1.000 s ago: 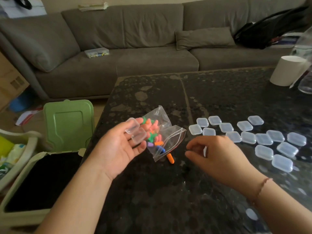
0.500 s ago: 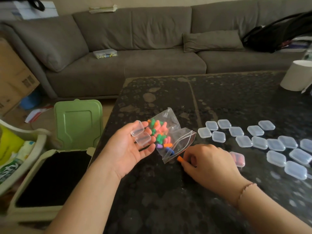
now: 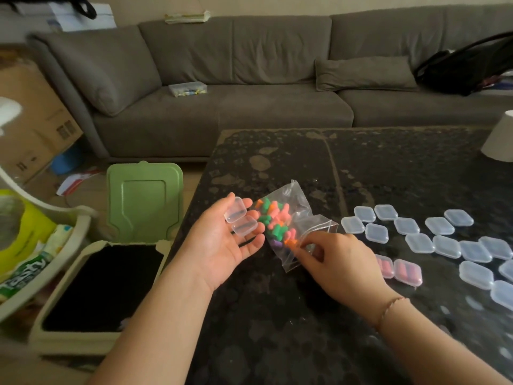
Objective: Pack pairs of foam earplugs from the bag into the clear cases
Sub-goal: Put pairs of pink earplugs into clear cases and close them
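A clear zip bag (image 3: 286, 215) of colourful foam earplugs lies on the dark table (image 3: 277, 329). My left hand (image 3: 219, 245) is palm up beside it, with an open clear case (image 3: 240, 219) lying on its straight fingers and the thumb at the case's edge. My right hand (image 3: 341, 262) is at the bag's mouth, fingertips pinching an orange earplug (image 3: 290, 242). Several shut empty cases (image 3: 419, 243) lie in rows to the right. Two cases with pink earplugs (image 3: 408, 272) sit just behind my right hand.
A bin (image 3: 83, 343) with a raised green lid (image 3: 144, 201) stands at the table's left edge. A white cup (image 3: 499, 140) sits at the far right of the table. A grey sofa (image 3: 249, 112) runs behind the table.
My right hand picked the loose orange earplug off the table and moved up to the bag's mouth. The left hand kept the open case in place. The camera shifted left.
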`<control>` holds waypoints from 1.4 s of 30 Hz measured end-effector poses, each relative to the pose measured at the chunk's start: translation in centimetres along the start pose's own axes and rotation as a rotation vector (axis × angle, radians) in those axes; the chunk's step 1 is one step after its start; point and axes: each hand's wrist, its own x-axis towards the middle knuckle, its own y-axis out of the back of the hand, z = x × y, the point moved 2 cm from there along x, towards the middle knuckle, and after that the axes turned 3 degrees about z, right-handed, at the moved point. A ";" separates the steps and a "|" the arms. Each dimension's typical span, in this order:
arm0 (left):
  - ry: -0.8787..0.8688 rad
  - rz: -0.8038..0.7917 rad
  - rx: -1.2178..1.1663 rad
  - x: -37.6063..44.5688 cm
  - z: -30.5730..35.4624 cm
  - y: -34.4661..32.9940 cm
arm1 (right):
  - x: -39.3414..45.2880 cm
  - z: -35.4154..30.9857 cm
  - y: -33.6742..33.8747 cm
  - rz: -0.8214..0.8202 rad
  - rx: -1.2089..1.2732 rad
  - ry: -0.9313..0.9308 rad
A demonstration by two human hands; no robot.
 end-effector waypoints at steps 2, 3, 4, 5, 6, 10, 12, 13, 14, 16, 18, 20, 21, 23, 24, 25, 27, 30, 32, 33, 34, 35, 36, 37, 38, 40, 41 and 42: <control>-0.001 0.001 0.003 0.1 0.0 0.0 | 0.1 -0.2 -0.2 -0.015 0.008 -0.009; 0.000 0.005 0.005 0.2 -0.1 0.0 | 0.2 -0.2 -0.3 -0.018 0.015 -0.022; 0.003 0.006 0.005 0.3 -0.1 0.1 | 0.3 -0.1 -0.5 -0.010 0.021 -0.042; 0.007 0.000 0.002 0.3 -0.1 0.1 | 0.3 0.0 -0.6 0.011 0.026 -0.070; 0.011 -0.009 -0.005 0.4 -0.1 0.1 | 0.4 0.0 -0.7 0.036 0.020 -0.102; 0.028 -0.047 -0.006 0.4 -0.1 0.1 | 1.0 -0.5 -1.1 0.044 -0.047 -0.184; 0.036 -0.060 0.006 0.4 -0.2 0.0 | 1.3 -0.8 -1.2 0.026 -0.079 -0.188; 0.037 -0.064 0.013 0.4 -0.2 -0.1 | 1.4 -0.8 -1.2 0.029 -0.085 -0.191; 0.036 -0.066 0.018 0.4 -0.2 -0.1 | 1.6 -0.9 -1.2 0.042 -0.080 -0.198; 0.029 -0.068 0.033 0.4 -0.2 -0.2 | 1.7 -0.8 -1.3 0.078 -0.058 -0.209; 0.018 -0.074 0.052 0.4 -0.3 -0.3 | 1.6 -0.9 -1.2 0.110 -0.035 -0.210; 0.012 -0.081 0.071 0.3 -0.5 -0.4 | 1.1 -0.5 -0.6 0.143 0.005 -0.216; 0.010 -0.086 0.078 0.4 -0.6 -0.5 | 0.5 -0.3 0.1 0.163 0.020 -0.220; 0.005 -0.098 0.104 0.5 -1.0 -0.8 | -0.7 0.0 2.0 0.223 0.057 -0.188; -0.002 -0.111 0.130 0.5 -1.2 -1.0 | -1.3 -0.1 3.1 0.266 0.113 -0.147; -0.011 -0.129 0.160 0.4 -1.5 -1.3 | -1.8 -0.3 4.1 0.307 0.194 -0.111; -0.021 -0.176 0.201 0.0 -2.3 -2.0 | -2.2 -1.1 5.7 0.296 0.421 -0.054; -0.007 -0.277 0.241 -0.9 -3.3 -3.1 | -2.0 -2.1 6.0 0.143 0.643 0.009; -0.003 -0.354 0.258 -1.4 -3.8 -3.7 | -1.8 -2.1 5.5 0.108 0.545 0.042; -0.019 -0.375 0.272 -1.6 -4.0 -3.8 | -1.7 -2.0 5.2 0.093 0.446 0.045; -0.036 -0.384 0.288 -1.7 -4.0 -3.9 | -1.7 -2.1 5.0 0.073 0.361 0.036; -0.050 -0.386 0.305 -1.7 -4.1 -3.9 | -1.7 -2.1 4.7 0.050 0.312 0.020; -0.060 -0.388 0.322 -1.8 -4.1 -3.8 | -1.7 -2.0 4.6 0.032 0.286 0.006; -0.070 -0.392 0.340 -1.7 -4.1 -3.8 | -1.6 -2.0 4.5 0.028 0.261 -0.001; -0.077 -0.398 0.360 -1.7 -4.1 -3.8 | -1.7 -2.0 4.4 0.035 0.233 -0.007; -0.082 -0.411 0.392 -1.7 -4.2 -3.7 | -1.7 -1.8 4.1 0.065 0.194 -0.021; -0.083 -0.416 0.395 -1.6 -4.2 -3.7 | -1.8 -1.8 3.9 0.096 0.171 -0.023; -0.083 -0.420 0.392 -1.6 -4.2 -3.6 | -1.8 -1.9 3.8 0.135 0.149 -0.019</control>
